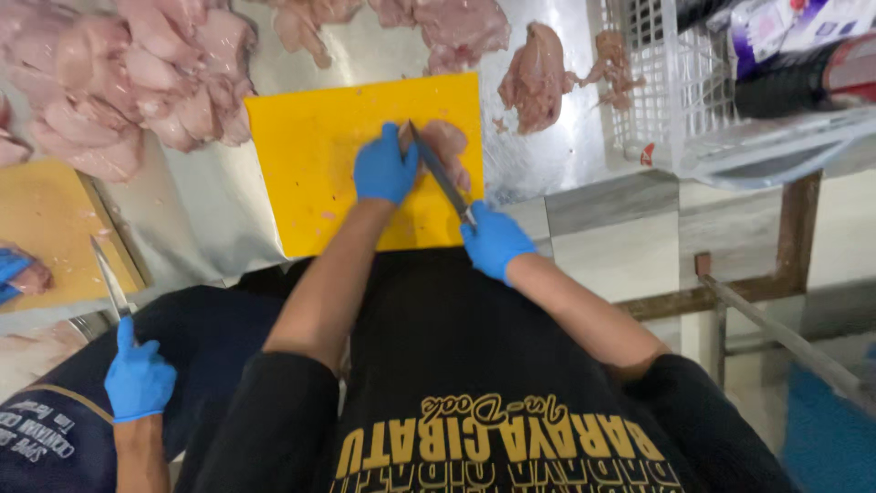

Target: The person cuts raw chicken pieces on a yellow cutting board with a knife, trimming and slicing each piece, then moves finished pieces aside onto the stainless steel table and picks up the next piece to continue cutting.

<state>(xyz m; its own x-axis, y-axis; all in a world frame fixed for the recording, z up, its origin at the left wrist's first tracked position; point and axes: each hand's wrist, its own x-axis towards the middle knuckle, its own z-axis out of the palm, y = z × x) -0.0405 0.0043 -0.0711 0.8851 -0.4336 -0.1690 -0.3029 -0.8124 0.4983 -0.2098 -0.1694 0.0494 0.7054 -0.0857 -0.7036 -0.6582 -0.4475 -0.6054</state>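
Note:
A yellow cutting board lies on a steel table. A piece of raw chicken rests near the board's right edge. My left hand, in a blue glove, presses down on the chicken. My right hand, also in a blue glove, grips the handle of a knife. The blade slants up and to the left across the chicken, with its tip next to my left fingers.
A heap of raw chicken pieces lies at the top left, with more pieces at the top. A white crate holding bottles stands at the right. At the left, a co-worker's gloved hand holds a knife by a second board.

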